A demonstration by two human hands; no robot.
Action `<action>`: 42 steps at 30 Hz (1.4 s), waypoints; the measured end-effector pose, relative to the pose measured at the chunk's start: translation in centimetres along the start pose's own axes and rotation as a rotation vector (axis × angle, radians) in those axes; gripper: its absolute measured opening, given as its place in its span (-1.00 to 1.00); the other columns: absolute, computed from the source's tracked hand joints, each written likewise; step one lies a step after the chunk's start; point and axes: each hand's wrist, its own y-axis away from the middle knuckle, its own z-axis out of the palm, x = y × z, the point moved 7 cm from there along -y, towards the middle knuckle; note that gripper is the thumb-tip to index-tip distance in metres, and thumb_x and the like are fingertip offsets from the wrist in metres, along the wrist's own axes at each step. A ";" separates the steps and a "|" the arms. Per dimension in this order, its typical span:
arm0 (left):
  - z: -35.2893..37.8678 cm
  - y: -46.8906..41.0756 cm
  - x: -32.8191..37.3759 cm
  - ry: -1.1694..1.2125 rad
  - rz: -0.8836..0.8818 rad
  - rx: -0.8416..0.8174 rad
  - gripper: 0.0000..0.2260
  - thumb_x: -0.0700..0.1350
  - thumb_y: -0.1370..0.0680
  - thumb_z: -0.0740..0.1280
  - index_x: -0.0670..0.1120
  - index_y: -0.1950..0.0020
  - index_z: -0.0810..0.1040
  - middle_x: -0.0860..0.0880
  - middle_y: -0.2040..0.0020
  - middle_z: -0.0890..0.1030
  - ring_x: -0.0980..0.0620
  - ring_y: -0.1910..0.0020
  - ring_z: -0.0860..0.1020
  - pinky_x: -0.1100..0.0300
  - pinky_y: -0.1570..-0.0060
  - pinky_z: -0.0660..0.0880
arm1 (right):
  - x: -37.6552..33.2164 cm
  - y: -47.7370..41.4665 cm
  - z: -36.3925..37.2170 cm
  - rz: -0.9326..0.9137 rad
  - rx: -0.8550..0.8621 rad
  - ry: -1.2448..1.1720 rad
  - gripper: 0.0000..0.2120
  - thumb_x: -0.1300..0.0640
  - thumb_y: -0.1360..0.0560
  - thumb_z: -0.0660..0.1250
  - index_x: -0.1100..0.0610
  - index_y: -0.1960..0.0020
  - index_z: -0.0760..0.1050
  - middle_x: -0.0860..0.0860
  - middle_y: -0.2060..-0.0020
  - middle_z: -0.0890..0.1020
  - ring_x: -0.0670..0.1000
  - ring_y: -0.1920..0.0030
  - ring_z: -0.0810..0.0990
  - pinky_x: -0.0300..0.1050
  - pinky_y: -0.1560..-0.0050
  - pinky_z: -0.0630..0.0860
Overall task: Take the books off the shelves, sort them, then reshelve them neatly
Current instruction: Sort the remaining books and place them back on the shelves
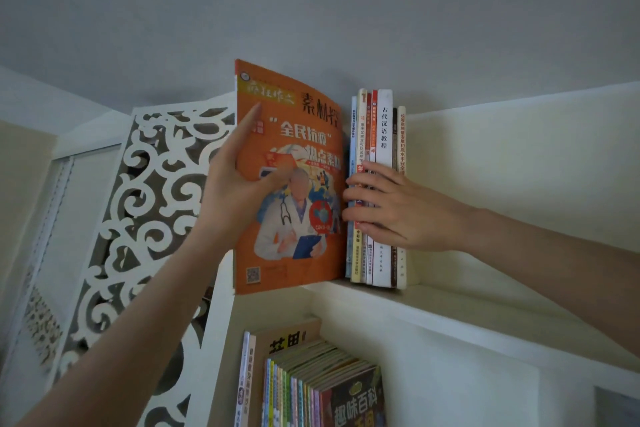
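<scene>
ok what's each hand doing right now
left hand: grips the orange magazine
right hand: open, pressing flat on the upright books

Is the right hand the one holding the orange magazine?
No, the left hand grips the orange magazine, while the right hand presses flat against the spines of the upright books beside it.
</scene>
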 end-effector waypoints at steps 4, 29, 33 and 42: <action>2.4 -0.5 -0.5 -0.097 0.050 -0.039 -0.30 -0.33 -0.47 0.39 0.23 -0.44 0.24 0.12 -0.28 0.46 0.16 -0.16 0.54 0.14 -0.01 0.60 | 0.0 -0.1 0.0 0.000 -0.004 0.020 -0.48 -0.05 -0.66 -0.15 0.08 -0.15 0.58 0.07 -0.13 0.60 0.09 -0.31 0.39 0.05 -0.50 0.01; 10.4 3.4 -5.8 -0.397 0.122 -0.339 -0.30 0.47 -0.40 -0.28 0.20 -0.41 -0.50 0.21 -0.42 -0.52 0.24 -0.41 -0.47 -0.03 -0.41 -0.40 | 1.8 3.1 2.5 0.740 0.193 -0.994 -0.17 -0.41 -0.41 0.22 -0.43 -0.37 -0.36 -0.25 -0.45 -0.43 -0.16 -0.50 -0.37 0.15 -0.54 -0.12; 11.0 3.1 -6.5 -0.535 0.112 -0.416 -0.14 0.54 -0.30 -0.35 0.08 -0.41 -0.54 0.12 -0.40 -0.57 0.21 -0.38 -0.52 -0.02 -0.40 -0.44 | 1.6 3.7 4.5 0.833 0.156 -1.261 0.08 -0.53 -0.21 0.30 -0.39 -0.34 -0.47 -0.28 -0.47 -0.37 -0.23 -0.49 -0.31 0.14 -0.54 -0.09; 11.1 3.8 -5.9 -0.659 0.181 -0.421 -0.16 0.44 -0.42 -0.25 -0.06 -0.45 -0.51 0.03 -0.43 -0.54 0.15 -0.41 -0.50 -0.07 -0.43 -0.40 | 2.0 3.8 7.4 0.925 0.100 -1.230 0.21 -0.62 -0.17 0.20 -0.07 -0.55 -0.30 -0.17 -0.54 -0.06 -0.08 -0.55 -0.07 0.17 -0.52 0.05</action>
